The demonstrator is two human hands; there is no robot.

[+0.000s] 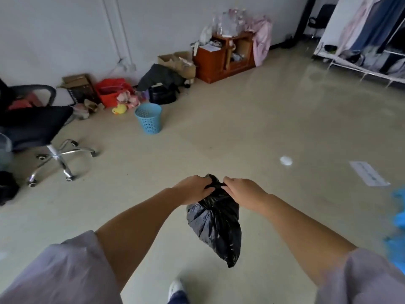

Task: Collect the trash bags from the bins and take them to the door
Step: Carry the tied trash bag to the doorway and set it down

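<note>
A lived-in home room is showing here: clothes are hanging on a white open wardrobe rack (370, 36), a black swivel office chair (37, 130) is standing by cluttered cardboard boxes (177, 62).

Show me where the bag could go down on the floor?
Both hands, left and right, grip the bag. Bare floor spreads between the blue bin, cabinet and clothes rack. It is crowded along the wall, by the chair.

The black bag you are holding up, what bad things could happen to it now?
1. The black bag hangs from its bunched top between the left hand and right hand; a loose grip might drop it.
2. Its thin plastic may tear.
3. The office chair or blue bin could trip you.
</note>
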